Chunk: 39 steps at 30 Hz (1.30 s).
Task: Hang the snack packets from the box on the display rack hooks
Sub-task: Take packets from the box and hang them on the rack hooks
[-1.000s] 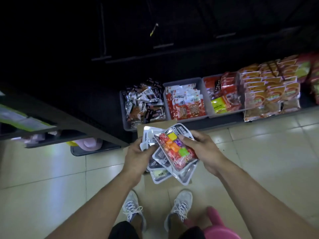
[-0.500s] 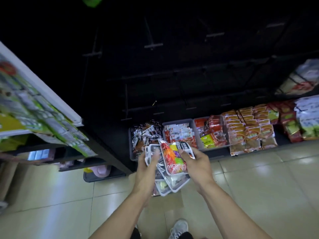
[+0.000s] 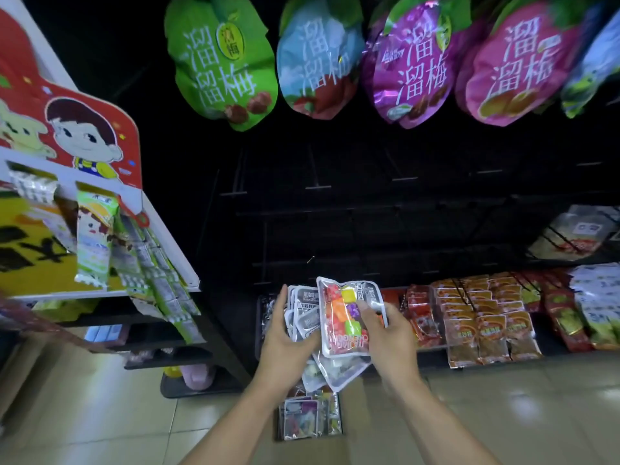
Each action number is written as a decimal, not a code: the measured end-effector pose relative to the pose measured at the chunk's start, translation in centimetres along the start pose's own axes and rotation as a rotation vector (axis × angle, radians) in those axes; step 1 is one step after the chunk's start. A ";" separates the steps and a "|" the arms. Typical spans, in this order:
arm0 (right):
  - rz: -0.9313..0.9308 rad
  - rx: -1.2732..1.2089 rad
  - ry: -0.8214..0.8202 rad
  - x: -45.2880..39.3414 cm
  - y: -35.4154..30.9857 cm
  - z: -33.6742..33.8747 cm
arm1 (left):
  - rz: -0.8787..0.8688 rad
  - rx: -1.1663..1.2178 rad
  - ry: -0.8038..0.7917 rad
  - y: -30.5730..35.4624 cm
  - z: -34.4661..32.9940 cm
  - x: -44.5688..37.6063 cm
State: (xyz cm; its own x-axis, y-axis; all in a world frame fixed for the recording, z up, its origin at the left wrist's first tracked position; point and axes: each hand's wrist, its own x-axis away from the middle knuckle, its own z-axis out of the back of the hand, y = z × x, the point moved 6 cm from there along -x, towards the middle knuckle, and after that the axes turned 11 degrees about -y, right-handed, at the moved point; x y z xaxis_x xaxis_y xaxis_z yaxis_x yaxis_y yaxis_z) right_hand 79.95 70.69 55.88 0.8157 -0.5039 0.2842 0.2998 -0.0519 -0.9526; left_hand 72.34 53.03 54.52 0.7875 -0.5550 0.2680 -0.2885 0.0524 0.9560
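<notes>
My left hand grips a fanned stack of silver-edged snack packets in front of the dark display rack. My right hand holds the front packet, a clear pouch of coloured candy cubes, with thumb across its face. Below my hands, the cardboard box on the floor holds more of the same packets. Bare black rack hooks stick out in rows above my hands.
Large plum snack bags, green, blue, purple and pink, hang along the top. A cartoon candy stand juts in at the left. Bins and rows of red packets line the bottom shelf on the right.
My view has tilted upward, bringing the hanging bags and the rack hooks into sight. Both hands have risen with the packets, away from the box.
</notes>
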 end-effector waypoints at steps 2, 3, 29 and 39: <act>0.001 0.029 -0.022 -0.6 -0.8 -0.3 | 0.028 0.031 0.002 0.3 0.4 -0.3; -0.006 0.037 -0.026 -1.0 -1.2 -0.6 | 0.048 0.066 0.007 0.3 0.7 -0.5; -0.065 0.452 -0.605 -11.8 -10.9 -13.8 | 0.053 0.149 0.205 -0.7 12.1 -2.5; -0.213 0.282 -0.707 -13.9 -7.0 -9.2 | -0.018 0.249 0.438 -0.6 8.6 -3.2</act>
State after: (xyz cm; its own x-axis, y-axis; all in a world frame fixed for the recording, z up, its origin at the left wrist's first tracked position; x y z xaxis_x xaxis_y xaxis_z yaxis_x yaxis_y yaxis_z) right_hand 61.98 70.16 57.61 0.8191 0.1651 0.5494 0.5222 0.1822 -0.8331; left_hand 65.31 47.60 52.06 0.9327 -0.1506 0.3277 -0.3521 -0.1835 0.9178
